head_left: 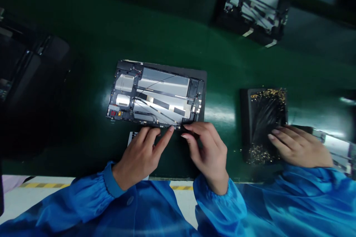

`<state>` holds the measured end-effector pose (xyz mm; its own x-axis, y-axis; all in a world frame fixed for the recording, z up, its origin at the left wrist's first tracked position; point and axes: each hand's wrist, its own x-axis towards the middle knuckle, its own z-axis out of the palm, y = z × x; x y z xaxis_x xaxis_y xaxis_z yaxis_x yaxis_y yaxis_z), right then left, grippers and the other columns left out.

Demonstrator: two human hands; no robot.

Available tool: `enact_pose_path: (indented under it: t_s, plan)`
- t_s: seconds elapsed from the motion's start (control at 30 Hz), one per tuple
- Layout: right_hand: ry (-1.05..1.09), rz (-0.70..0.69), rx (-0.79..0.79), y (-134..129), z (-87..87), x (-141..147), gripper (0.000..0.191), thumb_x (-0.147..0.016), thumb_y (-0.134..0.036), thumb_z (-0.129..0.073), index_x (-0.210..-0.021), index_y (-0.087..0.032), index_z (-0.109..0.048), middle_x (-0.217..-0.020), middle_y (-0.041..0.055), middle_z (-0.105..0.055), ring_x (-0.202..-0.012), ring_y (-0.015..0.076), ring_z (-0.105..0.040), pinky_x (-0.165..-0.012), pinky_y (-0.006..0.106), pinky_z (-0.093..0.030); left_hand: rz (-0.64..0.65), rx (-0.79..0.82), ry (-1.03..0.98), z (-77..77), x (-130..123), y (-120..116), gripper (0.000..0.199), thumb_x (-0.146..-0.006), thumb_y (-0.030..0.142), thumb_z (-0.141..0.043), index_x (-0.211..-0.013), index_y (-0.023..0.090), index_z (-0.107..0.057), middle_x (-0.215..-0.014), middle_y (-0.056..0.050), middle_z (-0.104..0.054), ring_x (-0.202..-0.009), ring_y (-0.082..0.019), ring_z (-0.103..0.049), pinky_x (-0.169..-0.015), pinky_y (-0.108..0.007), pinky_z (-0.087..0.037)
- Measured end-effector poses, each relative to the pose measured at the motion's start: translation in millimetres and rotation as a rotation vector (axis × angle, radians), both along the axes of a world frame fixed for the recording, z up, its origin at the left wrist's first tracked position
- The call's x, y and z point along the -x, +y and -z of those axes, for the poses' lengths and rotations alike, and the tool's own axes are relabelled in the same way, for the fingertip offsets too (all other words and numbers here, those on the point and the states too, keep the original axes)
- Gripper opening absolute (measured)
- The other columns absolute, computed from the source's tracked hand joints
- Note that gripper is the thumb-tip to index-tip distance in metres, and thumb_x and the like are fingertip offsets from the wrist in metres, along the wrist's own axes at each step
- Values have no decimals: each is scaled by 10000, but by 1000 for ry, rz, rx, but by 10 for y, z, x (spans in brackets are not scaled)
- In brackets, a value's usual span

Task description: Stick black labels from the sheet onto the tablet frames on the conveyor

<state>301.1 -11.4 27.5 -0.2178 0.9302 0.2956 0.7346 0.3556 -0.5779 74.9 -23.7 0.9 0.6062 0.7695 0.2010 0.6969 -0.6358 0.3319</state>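
Observation:
An opened tablet [162, 98] lies on a dark pad [205, 96], its silver battery panels, black flat cables and thin wires exposed. My left hand [140, 155] sets its outstretched index fingertip on the tablet's near edge, right of the middle; its other fingers are bent and spread nearby. At the near right corner, my right hand [208, 152] brings thumb and index close together in a pinch. Anything between those fingertips is too small or dark to make out. Partly under my left hand is a pale flat item with dark markings [132, 137].
To the right, a co-worker's hand [302, 146] rests by a black block [267, 118] with many small gold-tipped pieces. A stack of opened tablets [253, 11] stands at the back right, another tablet [336, 148] at the right edge. Dark trays [36, 74] occupy the left.

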Motion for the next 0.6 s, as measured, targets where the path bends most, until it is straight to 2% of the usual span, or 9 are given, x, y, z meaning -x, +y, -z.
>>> enact_pose_path:
  t_s: [0.1, 0.23, 0.43, 0.6]
  plan:
    - [15, 24, -38, -11, 34, 9, 241, -1024, -93, -716, -1206, -251, -718, -1038, 63, -787, -920, 223, -774, -778, 358, -660, -5, 15, -8, 21, -4, -12, 712, -1050, 51, -514, -1744, 116, -370, -1183, -132, -659, -1043, -257, -612, -925, -381, -589]
    - [27, -13, -54, 8, 82, 42, 245, -1005, -109, -741, -1203, -254, -730, -1003, 56, -785, -870, 224, -758, -752, 370, -644, -3, 7, -28, 17, -6, 7, 747, -1058, 58, -493, -1776, 111, -292, -1152, -124, -661, -1021, -257, -605, -910, -379, -596]
    - [8, -7, -36, 37, 90, 65, 195, -1008, -91, -710, -1120, -248, -730, -963, 44, -762, -841, 209, -730, -739, 358, -611, 6, 4, -36, 9, -11, 22, 706, -1072, 58, -481, -1758, 98, -319, -1152, -127, -661, -1024, -255, -603, -889, -370, -594]
    - [44, 29, -22, 40, 85, 103, 178, -1004, -80, -710, -1078, -241, -695, -959, 38, -755, -840, 199, -727, -724, 342, -603, 14, -6, -43, -2, -15, 31, 630, -1064, 46, -502, -1689, 64, -423, -1154, -136, -652, -1020, -259, -584, -854, -361, -587]
